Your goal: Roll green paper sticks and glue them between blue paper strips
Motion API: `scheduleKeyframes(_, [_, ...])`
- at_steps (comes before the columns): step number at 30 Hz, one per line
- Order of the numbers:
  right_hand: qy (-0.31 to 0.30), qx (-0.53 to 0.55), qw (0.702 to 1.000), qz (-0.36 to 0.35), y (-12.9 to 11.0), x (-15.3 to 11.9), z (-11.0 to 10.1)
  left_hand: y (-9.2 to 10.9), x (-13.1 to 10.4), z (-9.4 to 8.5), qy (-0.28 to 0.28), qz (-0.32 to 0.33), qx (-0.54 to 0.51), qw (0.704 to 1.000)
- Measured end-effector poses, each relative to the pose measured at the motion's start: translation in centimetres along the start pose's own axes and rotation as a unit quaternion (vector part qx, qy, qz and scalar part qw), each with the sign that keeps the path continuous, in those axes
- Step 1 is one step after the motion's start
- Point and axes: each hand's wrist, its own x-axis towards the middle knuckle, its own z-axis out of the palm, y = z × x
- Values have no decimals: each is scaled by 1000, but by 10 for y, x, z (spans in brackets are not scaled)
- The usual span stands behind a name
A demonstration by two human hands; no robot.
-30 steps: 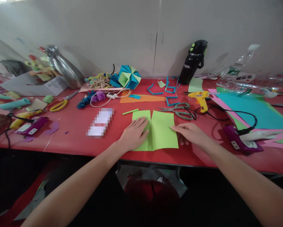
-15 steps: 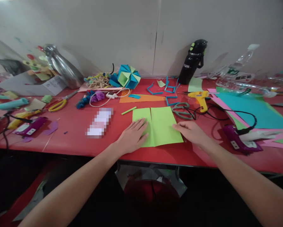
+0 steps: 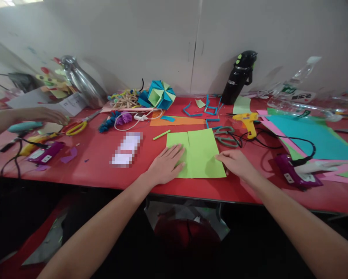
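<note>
Your left hand point(image 3: 167, 163) lies flat, fingers extended, on the green paper point(image 3: 204, 151), likely steadying it against the red surface point(image 3: 197, 190). Your right hand point(image 3: 234, 161) pinches its right edge, seemingly for control.

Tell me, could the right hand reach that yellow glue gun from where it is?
Probably yes: the yellow glue gun lies just beyond the right hand, with nothing covering it. The hand pinches the green paper by its edge, so it would likely have to let go first.
</note>
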Motion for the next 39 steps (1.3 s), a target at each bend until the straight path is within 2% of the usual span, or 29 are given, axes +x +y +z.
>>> scheduleKeyframes(8, [28,-1,1000,13,-4,-5,4,2,-1,-1,-8,-10,-6,1000])
scheduleKeyframes(18, [106,-113,985,-73,0,-4,11,2,-3,0,6,-17,-8,1000])
scheduleKeyframes(20, [121,-179,972,-95,-5,-7,17,3,-2,0,8,-16,-13,1000])
scheduleKeyframes(22, [140,-277,944,-108,-12,-11,24,4,-2,-1,11,-16,-15,1000])
scheduleKeyframes(25, [152,-414,894,-82,-20,-18,32,4,-1,0,22,-15,-15,1000])
scheduleKeyframes(27, [144,-453,877,-65,-23,-21,34,3,-1,0,25,-11,-15,1000])
scheduleKeyframes(39, [134,-423,895,-53,-20,-17,28,4,1,1,8,-16,-1,1000])
